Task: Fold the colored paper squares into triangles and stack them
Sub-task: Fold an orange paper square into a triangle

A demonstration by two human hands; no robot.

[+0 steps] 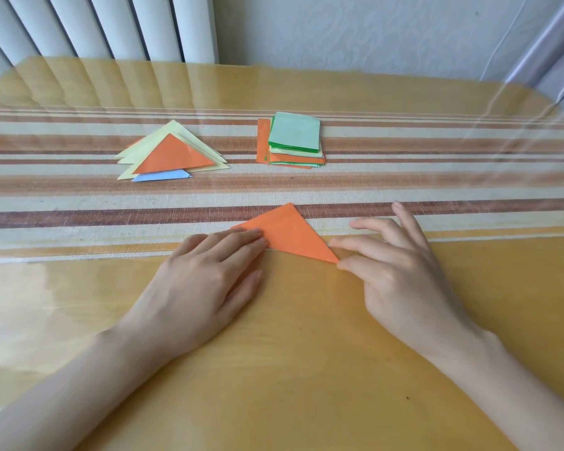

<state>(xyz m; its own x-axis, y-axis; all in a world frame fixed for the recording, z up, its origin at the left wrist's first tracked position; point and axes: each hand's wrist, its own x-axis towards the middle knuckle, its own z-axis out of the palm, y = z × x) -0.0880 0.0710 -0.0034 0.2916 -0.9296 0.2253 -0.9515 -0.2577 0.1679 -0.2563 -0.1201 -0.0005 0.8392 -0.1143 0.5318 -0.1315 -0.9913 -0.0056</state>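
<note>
Reaching in from the bottom corners, the left forearm (79, 379) and the right forearm (518, 385) lie over the glossy yellow-brown table (306, 369). Between the two hands, where the bare wood meets the striped runner (79, 196), lies an orange folded triangle (293, 237), flat, one point aimed away from the person and another toward the right hand. The left hand (209, 271) lies palm down with its fingers straight and close together; its fingertips (258, 237) rest on the left part of the triangle and cover that corner. The right hand (398, 271) is spread and relaxed, fingers apart; its thumb tip touches the triangle's near right corner and its index fingertip meets the right edge just above, while the other fingers lie off the paper. Neither hand curls around anything. Farther back on the runner, well apart from the hands, a stack of folded triangles (171, 154) sits to the left, pale yellow with an orange one on top and a blue one showing at the near edge. To its right is a pile of unfolded paper squares (293, 141), light green on top, orange and green below. A white radiator (111, 24) stands behind the table.
</note>
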